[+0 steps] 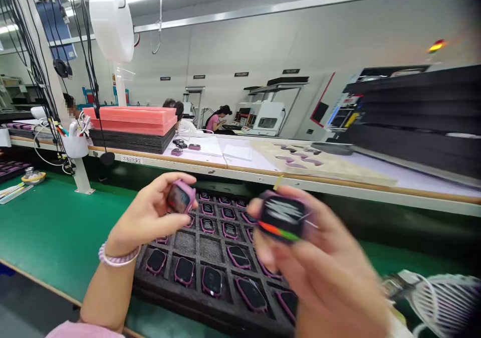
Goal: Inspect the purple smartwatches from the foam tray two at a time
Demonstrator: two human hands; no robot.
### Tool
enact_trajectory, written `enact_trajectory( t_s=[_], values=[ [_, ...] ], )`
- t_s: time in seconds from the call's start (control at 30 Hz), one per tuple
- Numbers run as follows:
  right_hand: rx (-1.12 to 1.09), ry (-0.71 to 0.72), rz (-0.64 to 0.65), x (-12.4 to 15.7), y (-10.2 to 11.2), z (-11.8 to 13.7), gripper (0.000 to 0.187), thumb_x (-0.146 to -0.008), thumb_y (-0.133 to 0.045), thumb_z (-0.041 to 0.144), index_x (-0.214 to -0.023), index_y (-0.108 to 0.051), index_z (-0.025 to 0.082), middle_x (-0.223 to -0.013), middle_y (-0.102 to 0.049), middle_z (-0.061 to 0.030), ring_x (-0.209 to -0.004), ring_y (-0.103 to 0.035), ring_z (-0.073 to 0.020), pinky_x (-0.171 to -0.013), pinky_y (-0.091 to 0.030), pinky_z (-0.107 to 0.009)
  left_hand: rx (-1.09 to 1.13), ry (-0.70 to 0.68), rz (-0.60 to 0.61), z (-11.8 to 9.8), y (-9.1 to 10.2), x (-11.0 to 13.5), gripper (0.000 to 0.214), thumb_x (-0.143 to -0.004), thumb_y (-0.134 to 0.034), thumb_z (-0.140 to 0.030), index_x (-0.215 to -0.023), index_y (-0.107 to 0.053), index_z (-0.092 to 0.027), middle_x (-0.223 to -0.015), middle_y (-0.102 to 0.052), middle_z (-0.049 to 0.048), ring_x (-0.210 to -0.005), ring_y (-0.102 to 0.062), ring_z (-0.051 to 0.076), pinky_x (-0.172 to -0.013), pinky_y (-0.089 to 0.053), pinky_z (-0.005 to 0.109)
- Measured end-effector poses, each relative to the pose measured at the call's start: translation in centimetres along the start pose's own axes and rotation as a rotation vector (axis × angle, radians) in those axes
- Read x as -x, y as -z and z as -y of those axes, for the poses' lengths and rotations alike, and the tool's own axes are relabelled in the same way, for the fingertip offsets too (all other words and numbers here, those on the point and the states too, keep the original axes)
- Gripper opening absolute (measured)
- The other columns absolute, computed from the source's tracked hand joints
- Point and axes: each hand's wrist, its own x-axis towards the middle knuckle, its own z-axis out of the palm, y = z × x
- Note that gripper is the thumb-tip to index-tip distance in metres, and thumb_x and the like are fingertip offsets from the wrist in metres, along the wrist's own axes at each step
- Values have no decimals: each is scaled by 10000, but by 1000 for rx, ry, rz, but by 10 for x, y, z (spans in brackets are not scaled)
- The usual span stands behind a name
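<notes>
- Green matting (48, 227), smooth and matte, covers the workbench across the lower left of the frame; a raised white shelf (338, 182) with a wood-coloured edge crosses the middle.
- Black foam tray (169, 290), bottom centre: coarse, porous, cut into a grid of rounded-rectangular cells. Most cells hold tray watches (212, 281) with glossy dark faces and pink rims; a few cells are bare.
- Left hand (145, 217), centre left, above the tray's far end: thumb and fingers are closed around a pink watch body (181, 197), a rounded rectangle with a dark glass face, held tilted. A pink beaded bracelet (117, 259) circles the wrist.
- Right hand (330, 278), lower right of centre, motion-blurred: its fingertips pinch a second watch body (282, 218) whose screen shows white marks and a red-to-green band. It is held above the tray, just beside the other watch but apart from it.
- Pink foam sheets (131, 119) lie on black foam sheets (128, 140) on the shelf, upper left; a white cup (75, 145) of tools hangs beside them.
- White wire-grille fan (447, 298), bottom right corner.
- Seated co-worker (218, 120) in a pink top, far background centre.
</notes>
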Motion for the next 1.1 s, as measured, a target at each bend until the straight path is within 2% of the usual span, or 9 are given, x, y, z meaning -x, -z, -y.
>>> enact_trajectory(
  t_s=[0.03, 0.13, 0.23, 0.4, 0.6, 0.87, 1.1],
  values=[
    [-44, 19, -3, -7, -3, -3, 605, -751, -937, 474, -1255, -635, 334, -1124, -674, -75, -615, -615, -166, -524, -546, -291, 16, 20, -45, 3, -5, -12, 484, -765, -788, -214, -1211, -600, -215, -942, -655, 45, -807, -617, 139, -657, -514, 221],
    [-160, -48, 12, -29, -7, -16, 566, -780, -915, 334, -1271, -635, 307, -1173, -676, -75, -791, -678, -187, -693, -586, -297, -15, 58, -145, 19, -20, -36, 579, -773, -735, -173, -1307, -516, -215, -1090, -628, 55, -901, -595, 138, -749, -504, 226],
    [-193, -114, 14, -40, -5, -27, 592, -781, -882, 281, -1306, -609, 280, -1177, -678, -81, -857, -681, -197, -774, -576, -318, 9, 74, -129, 34, -28, -40, 615, -770, -728, -201, -1336, -491, -230, -1166, -604, 65, -921, -590, 147, -754, -502, 236],
    [-177, -100, -6, -40, -1, -32, 564, -762, -865, 270, -1265, -610, 256, -1139, -681, -84, -753, -643, -174, -680, -529, -294, 127, 96, -134, 39, -29, -41, 676, -731, -735, -188, -1354, -474, -220, -1156, -607, 67, -870, -613, 130, -734, -541, 230],
    [-152, -76, -27, -43, -1, -33, 507, -742, -873, 278, -1178, -616, 244, -1086, -682, -70, -690, -596, -156, -637, -495, -286, 106, 89, -124, 38, -32, -42, 500, -775, -735, -216, -1250, -579, -195, -1049, -637, 43, -657, -615, 70, -641, -565, 204],
    [-147, -67, -46, -43, 0, -29, 491, -693, -826, 218, -1135, -614, 245, -1021, -689, -41, -656, -583, -150, -626, -488, -292, 150, 120, -41, 37, -36, -40, 551, -805, -685, -183, -1335, -538, -194, -1143, -672, 82, -706, -712, 110, -694, -607, 217],
    [-124, -65, -88, -46, 3, -33, 481, -695, -880, 304, -1089, -620, 214, -928, -668, -28, -576, -526, -119, -521, -428, -246, 154, 145, -5, 36, -38, -40, 447, -856, -655, -260, -1284, -558, -177, -1135, -673, 81, -693, -734, 137, -675, -630, 232]
  ],
)
